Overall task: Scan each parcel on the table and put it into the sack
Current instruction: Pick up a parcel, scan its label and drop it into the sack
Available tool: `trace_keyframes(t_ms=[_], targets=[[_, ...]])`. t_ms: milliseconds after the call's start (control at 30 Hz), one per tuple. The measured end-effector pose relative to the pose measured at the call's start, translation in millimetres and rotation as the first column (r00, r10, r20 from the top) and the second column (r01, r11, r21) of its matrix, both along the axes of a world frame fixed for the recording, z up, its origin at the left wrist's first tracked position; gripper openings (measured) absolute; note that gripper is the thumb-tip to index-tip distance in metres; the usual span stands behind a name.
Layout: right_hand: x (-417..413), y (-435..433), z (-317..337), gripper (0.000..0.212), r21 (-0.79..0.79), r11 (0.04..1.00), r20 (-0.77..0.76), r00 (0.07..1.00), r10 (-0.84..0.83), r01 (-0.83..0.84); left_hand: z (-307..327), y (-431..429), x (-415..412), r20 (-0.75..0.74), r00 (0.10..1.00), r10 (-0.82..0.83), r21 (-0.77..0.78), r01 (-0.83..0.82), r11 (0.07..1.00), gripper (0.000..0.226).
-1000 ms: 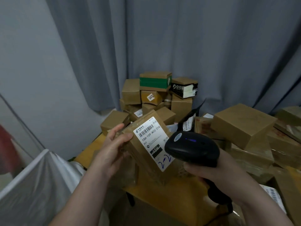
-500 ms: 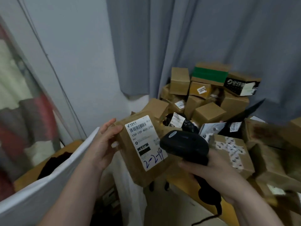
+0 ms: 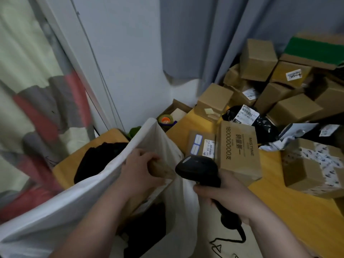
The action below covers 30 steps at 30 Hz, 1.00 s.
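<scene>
Parcel (image 3: 162,169) shifted from scanner (image 3: 197,170) to sack (image 3: 74,198) mouth, lower centre; left hand (image 3: 138,170) grips it. Right hand (image 3: 227,198) clasps scanner. Release pending

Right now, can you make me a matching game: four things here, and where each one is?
1 scanner
2 brown parcel
3 MISTINE box
4 green-topped box

a stacked highest, far right
b in the left hand, at the sack mouth
c in the right hand
d lying on the yellow table

Pairs: 1-c, 2-b, 3-d, 4-a
</scene>
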State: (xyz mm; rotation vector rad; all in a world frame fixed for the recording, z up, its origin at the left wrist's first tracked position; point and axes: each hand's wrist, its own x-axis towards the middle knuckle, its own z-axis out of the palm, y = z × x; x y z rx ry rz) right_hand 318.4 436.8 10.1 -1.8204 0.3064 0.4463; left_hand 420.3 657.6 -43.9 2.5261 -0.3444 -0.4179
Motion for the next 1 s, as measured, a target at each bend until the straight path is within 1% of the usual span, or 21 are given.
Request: trace_keyframes(t_ms=[67,167,233,333,433,600,700,833,900,1000], targets=[[0.1,2.9,-6.9,0.016,0.002,1.000,-0.007,1.000,-0.007,0.007,-13.2,0.6,-1.5,-0.076,0.997,-0.030,0.130,0.040,0.991,0.070],[-1.2,2.7,-13.2,0.010,0.030,0.998,-0.033,0.998,-0.049,0.050,-20.8,1.5,-2.1,-0.236,0.968,-0.088,0.229,0.144,0.963,0.080],[-2.4,0.8,-16.6,0.011,0.048,0.996,-0.035,0.997,-0.072,0.074,-22.7,1.2,0.5,-0.227,0.965,-0.135,0.227,0.187,0.956,0.079],[-5.5,-3.7,-18.3,0.014,0.075,0.991,-0.018,0.994,-0.111,0.113,-14.2,-8.5,5.2,-0.164,0.981,-0.100,0.144,0.124,0.982,0.059],[-11.9,-11.4,-12.5,0.014,0.133,0.976,0.000,0.985,-0.172,0.171,-1.7,-30.3,9.6,-0.126,0.989,-0.073,0.022,0.077,0.997,0.051],[-29.8,-40.2,-5.1,0.025,0.189,0.922,0.026,0.937,-0.348,0.338,21.6,-82.3,8.9,-0.099,0.982,-0.163,-0.114,0.152,0.982,0.041],[-40.2,-62.3,-1.5,0.025,0.210,0.866,0.042,0.881,-0.471,0.453,24.6,-118.6,6.3,-0.117,0.973,-0.201,-0.171,0.179,0.969,0.045],[-43.8,-94.3,-9.7,0.026,0.184,0.738,0.027,0.747,-0.664,0.649,9.8,-160.7,4.9,-0.195,0.960,-0.203,-0.245,0.153,0.957,0.043],[-42.1,-107.5,-17.6,0.027,0.181,0.686,0.024,0.695,-0.719,0.704,2.5,-178.4,1.6,-0.231,0.950,-0.211,-0.281,0.143,0.949,0.045],[-38.2,-122.8,-29.1,0.018,0.208,0.623,-0.035,0.642,-0.766,0.754,-8.5,-202.1,-5.5,-0.277,0.932,-0.236,-0.322,0.141,0.936,0.058]])
